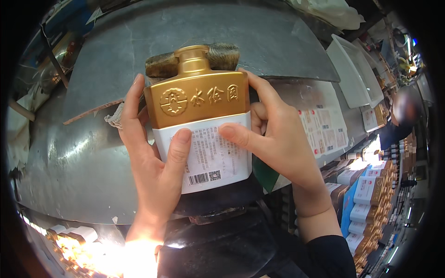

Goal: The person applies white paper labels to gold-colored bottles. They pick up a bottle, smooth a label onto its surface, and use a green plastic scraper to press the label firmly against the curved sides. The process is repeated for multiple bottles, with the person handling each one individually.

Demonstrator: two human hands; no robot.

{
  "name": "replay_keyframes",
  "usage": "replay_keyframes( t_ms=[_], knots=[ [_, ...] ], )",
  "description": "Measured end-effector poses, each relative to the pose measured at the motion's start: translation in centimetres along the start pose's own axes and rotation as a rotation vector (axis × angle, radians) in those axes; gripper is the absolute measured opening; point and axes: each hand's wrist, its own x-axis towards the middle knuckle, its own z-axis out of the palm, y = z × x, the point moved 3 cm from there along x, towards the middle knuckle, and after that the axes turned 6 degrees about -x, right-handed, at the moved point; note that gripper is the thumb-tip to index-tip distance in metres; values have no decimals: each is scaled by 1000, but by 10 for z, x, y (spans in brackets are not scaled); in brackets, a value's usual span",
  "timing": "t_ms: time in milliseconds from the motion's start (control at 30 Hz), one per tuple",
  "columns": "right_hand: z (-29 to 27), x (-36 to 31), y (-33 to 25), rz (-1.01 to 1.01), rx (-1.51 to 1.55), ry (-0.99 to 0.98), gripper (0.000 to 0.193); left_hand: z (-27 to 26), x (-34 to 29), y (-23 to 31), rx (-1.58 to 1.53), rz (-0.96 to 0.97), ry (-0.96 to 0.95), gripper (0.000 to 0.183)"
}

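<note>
Between my two hands is a flat, wide-shouldered bottle (pixel 202 99), gold on its upper part and white below, with raised marks on the gold. Its short neck points away from me. On the white part sits a printed label (pixel 211 153) with a barcode and a square code. My left hand (pixel 155 157) is wrapped round the left side, its thumb flat on the white front. My right hand (pixel 273 125) grips the right side, thumb on the label and fingers partly hidden behind. Just beyond the neck lies a worn, brownish block (pixel 162 66) on the table.
A grey metal table (pixel 88 167) carries a dark flat board (pixel 194 23). To the right lies a sheet of printed labels (pixel 324 127), with a white plastic bin (pixel 350 69) beyond. Many similar gold-and-white bottles (pixel 366 194) stand lower right. Another person (pixel 407 111) is at the far right.
</note>
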Motion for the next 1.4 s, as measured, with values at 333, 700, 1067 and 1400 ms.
replay_keyframes(
  t_ms=[333,700,1067,1400],
  knots=[
    [5,-18,8,56,121,-103,83,-3,-20,-2,-315,-188,-68,98],
    [4,-24,11,-26,-37,-128,97,-1,-23,3,-419,-255,-172,110],
    [-1,0,4,-24,37,6,76,4,-3,3,-314,-211,-5,76],
    [1,-2,8,27,191,-55,67,2,-6,5,-367,-194,22,66]
  ],
)
